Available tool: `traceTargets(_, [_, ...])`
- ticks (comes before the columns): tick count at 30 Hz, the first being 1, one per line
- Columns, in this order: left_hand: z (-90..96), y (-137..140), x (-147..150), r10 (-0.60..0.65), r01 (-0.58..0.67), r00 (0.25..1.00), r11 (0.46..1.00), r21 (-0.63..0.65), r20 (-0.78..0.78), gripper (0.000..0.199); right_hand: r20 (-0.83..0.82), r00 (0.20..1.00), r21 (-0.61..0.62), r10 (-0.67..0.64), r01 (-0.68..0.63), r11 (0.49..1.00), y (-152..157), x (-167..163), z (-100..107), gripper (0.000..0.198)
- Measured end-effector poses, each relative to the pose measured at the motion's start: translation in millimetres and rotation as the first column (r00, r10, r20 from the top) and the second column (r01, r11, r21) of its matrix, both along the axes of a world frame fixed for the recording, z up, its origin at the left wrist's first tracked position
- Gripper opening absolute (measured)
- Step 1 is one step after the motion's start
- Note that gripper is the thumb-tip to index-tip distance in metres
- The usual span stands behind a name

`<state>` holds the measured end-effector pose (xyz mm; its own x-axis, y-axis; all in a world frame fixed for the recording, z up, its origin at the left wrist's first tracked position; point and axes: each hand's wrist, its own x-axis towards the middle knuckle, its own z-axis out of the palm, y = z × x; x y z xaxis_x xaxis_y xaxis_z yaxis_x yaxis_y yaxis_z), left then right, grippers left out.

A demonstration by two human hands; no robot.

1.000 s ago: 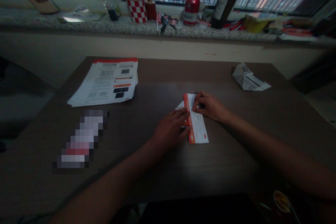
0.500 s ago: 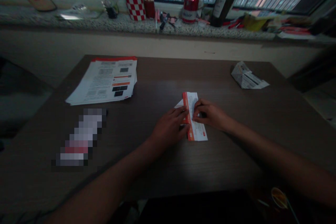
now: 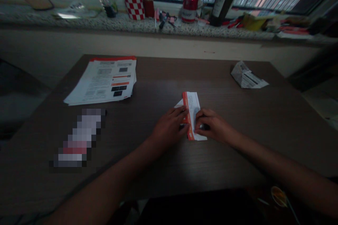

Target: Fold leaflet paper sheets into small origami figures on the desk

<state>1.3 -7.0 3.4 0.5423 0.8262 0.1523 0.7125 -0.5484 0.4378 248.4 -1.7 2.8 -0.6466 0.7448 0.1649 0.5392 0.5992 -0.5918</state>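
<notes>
A folded sheet of paper, white with an orange-red strip, lies lengthwise on the table; a pale folded corner sticks out at its left. My left hand rests on the strip from the left, its fingers stretched over the paper and its thumb lower down. From the right, my right hand is closed in a pinch, thumb and fingertips against the lower part of the white panel. Those fingertips cover part of the print and the right edge.
A stack of printed sheets lies at the back left of the table, a pixelated oblong object nearer. A folded paper piece stands at the back right. The windowsill holds a red can, bottles and small items.
My right hand has slid down along the folded paper towards me, still pinched. My left hand stays on the strip. The whole view has shifted slightly.
</notes>
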Motion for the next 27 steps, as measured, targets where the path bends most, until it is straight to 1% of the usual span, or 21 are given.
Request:
traceTargets(6, [-1.6,0,-1,-0.004,0.004,1.0,1.0,0.017,0.014,0.05,0.027,0.999,0.018,-0.016,0.016,1.0,-18,2,-4,0.006])
traceTargets(10, [-0.9,0,-1,-0.006,0.006,1.0,1.0,0.006,-0.001,0.049,0.038,0.999,0.024,-0.021,0.02,0.999,-31,3,-6,0.007])
traceTargets(14, [0.0,0,-1,-0.006,0.006,1.0,1.0,0.0,-0.005,0.049,-0.003,0.999,0.038,-0.054,0.054,0.998,-42,2,-4,0.008])
traceTargets(17, [-0.8,0,-2,-0.009,0.009,1.0,1.0,0.004,-0.002,0.049,-0.029,0.998,0.059,-0.058,0.059,0.996,-47,4,-2,0.017])
traceTargets(19, [-1.7,-1,-2,-0.012,0.012,1.0,1.0,0.007,-0.001,0.049,-0.011,0.999,0.091,-0.042,0.043,0.995,-50,8,-1,0.024])
traceTargets(22, [-2.8,-1,-2,-0.013,0.013,1.0,1.0,0.013,0.003,0.05,0.055,0.998,0.134,0.018,-0.025,0.991,-52,15,-2,0.03])
traceTargets(27, [-3.3,-2,-2,-0.02,0.02,1.0,1.0,0.021,0.009,0.051,0.147,0.986,0.164,0.077,-0.101,0.981,-56,23,-6,0.045])
